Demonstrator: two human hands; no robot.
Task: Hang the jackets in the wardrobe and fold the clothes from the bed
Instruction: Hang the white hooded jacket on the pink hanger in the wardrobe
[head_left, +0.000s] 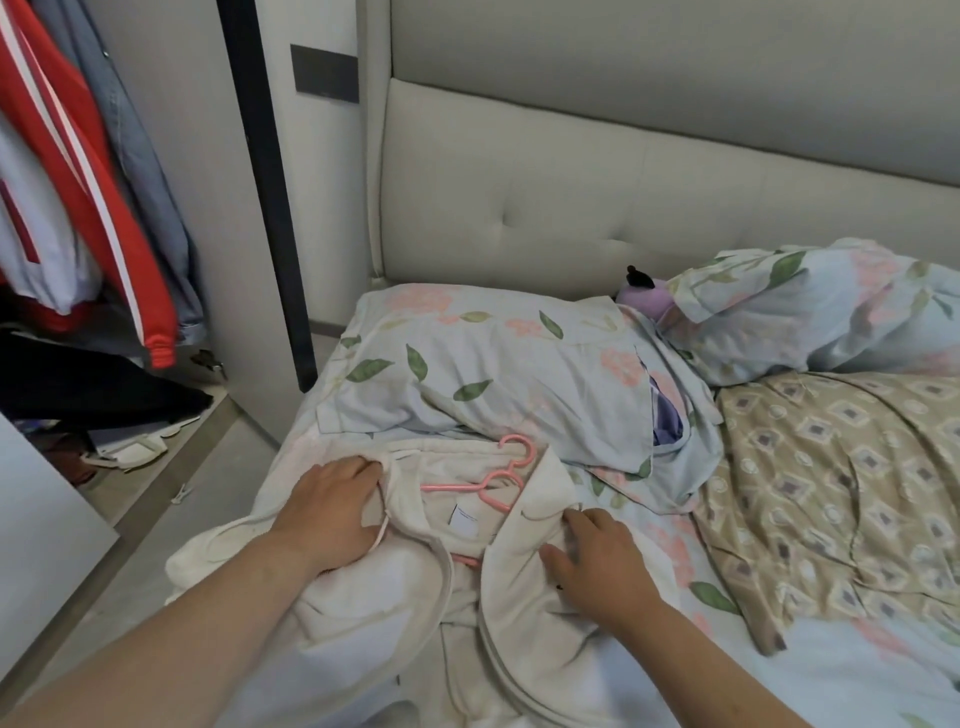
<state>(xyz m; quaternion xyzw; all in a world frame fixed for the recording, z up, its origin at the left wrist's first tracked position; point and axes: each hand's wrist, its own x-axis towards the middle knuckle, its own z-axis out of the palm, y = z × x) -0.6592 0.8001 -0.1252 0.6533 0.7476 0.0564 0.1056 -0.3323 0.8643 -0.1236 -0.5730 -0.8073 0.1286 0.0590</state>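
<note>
First, hands: left hand (332, 512) lay on the left front panel of the cream jacket (374, 623), fingertips tucked at the collar edge; I could not tell whether they pinched the cloth or only pressed it. Right hand (597, 564) rested flat on the right front panel, fingers straight, holding nothing.

Jacket was spread open, lining up, on the near corner of the bed (883, 675), white label (465, 519) showing between the hands. A pink hanger (467, 488) lay inside the neck opening, partly under the fabric. A second pink hanger (519, 448) lay just above it, by the floral pillow (493, 358).

Step in hand, as I read it: seating the hanger in the shoulders before lifting.

- Work each hanger arm fully into a shoulder and keep the hook clear of the collar.
- Close the fronts so the jacket does not slide off.
- Lift by the hook, not by the cloth.
- Risk: the two hangers may be hooked together; separate them first.

Destination: the open wardrobe (171, 156) at left, where a red jacket (104, 182) and a denim jacket (150, 171) already hung.
</note>
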